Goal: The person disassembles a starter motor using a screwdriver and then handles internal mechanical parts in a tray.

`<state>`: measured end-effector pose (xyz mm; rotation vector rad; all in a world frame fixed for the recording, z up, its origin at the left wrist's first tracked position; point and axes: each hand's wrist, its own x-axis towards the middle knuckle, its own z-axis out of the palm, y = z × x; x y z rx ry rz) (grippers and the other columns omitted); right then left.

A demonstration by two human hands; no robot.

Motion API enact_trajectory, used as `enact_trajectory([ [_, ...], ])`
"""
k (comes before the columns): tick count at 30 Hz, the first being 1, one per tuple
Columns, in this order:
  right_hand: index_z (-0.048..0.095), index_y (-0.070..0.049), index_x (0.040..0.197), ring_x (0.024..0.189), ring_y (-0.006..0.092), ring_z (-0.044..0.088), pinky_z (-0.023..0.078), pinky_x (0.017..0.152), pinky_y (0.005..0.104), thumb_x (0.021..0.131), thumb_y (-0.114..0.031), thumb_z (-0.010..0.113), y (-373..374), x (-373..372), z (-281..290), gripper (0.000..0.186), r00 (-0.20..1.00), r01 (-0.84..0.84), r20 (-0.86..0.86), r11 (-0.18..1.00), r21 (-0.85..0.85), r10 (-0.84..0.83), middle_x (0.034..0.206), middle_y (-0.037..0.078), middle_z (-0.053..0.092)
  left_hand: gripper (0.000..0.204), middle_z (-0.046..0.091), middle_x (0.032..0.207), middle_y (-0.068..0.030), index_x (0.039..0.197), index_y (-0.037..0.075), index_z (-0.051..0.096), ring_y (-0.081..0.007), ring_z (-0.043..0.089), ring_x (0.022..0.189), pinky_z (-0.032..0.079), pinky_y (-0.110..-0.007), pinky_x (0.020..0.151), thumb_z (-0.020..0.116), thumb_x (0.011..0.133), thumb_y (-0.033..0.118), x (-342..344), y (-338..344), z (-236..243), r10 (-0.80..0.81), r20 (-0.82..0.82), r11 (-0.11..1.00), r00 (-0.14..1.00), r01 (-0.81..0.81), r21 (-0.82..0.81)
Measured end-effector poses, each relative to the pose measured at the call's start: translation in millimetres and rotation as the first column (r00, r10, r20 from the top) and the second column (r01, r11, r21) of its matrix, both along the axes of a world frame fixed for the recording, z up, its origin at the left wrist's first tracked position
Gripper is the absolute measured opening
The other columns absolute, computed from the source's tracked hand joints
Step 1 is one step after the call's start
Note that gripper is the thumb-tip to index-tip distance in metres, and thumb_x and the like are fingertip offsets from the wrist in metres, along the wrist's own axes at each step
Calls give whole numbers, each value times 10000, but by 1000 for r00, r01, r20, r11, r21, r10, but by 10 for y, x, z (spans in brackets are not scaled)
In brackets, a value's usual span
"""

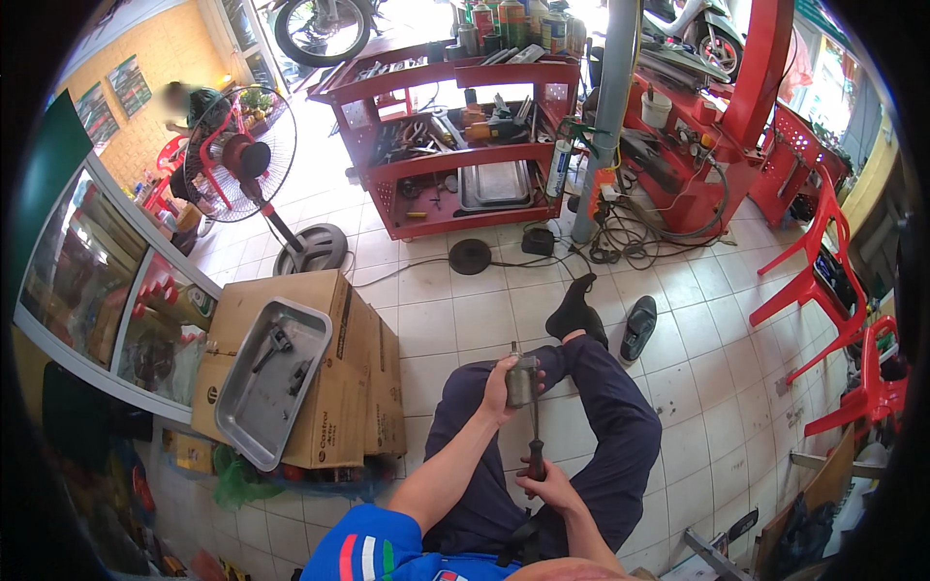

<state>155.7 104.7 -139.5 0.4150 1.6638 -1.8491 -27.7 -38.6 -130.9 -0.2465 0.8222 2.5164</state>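
Above my lap, my left hand [497, 390] is wrapped round a small starter motor [520, 383], a dull grey metal cylinder with a thin shaft pointing up. Lower down, my right hand [554, 488] grips a screwdriver [536, 449] by its dark handle. The blade runs upward along the motor's right side; whether its tip sits on a screw I cannot tell. On a cardboard box [371, 387] to my left rests a grey metal tray [239, 441] with several dark metal parts [275, 347] in it.
A red tool cart [465, 161] with tools and cans stands ahead, beside a grey post [612, 126]. Cables [620, 237] lie tangled at its foot. A standing fan [254, 160] is at the far left, red chairs [823, 290] at the right. A black shoe [638, 327] lies near my foot.
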Motion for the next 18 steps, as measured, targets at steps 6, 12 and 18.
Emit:
enact_trajectory([
  [6, 549, 21, 1275, 914, 173, 655, 531, 788, 314, 785, -157, 834, -24, 62, -120, 594, 972, -30, -233, 998, 62, 44, 993, 87, 670, 338, 627, 1100, -132, 1181, 79, 516, -274, 653, 974, 580, -423, 814, 522, 927, 302, 22, 11, 32, -8, -34, 999, 999, 7, -37],
  [12, 596, 33, 1178, 764, 147, 666, 540, 675, 298, 812, -295, 815, -66, -10, 121, 538, 997, -71, 28, 978, 196, 67, 897, 90, 685, 335, 626, 1106, -136, 1178, 81, 504, -276, 654, 980, 583, -423, 812, 526, 926, 301, 12, 8, 25, -8, -39, 1000, 999, 7, -23],
  [18, 563, 35, 1224, 723, 165, 682, 545, 593, 287, 857, -254, 770, -57, -53, 186, 511, 991, -107, 95, 986, 125, 96, 898, 119, 691, 324, 624, 1105, -136, 1180, 80, 504, -278, 652, 977, 580, -431, 809, 511, 936, 292, 26, 11, 38, -6, -47, 999, 999, 4, -41],
])
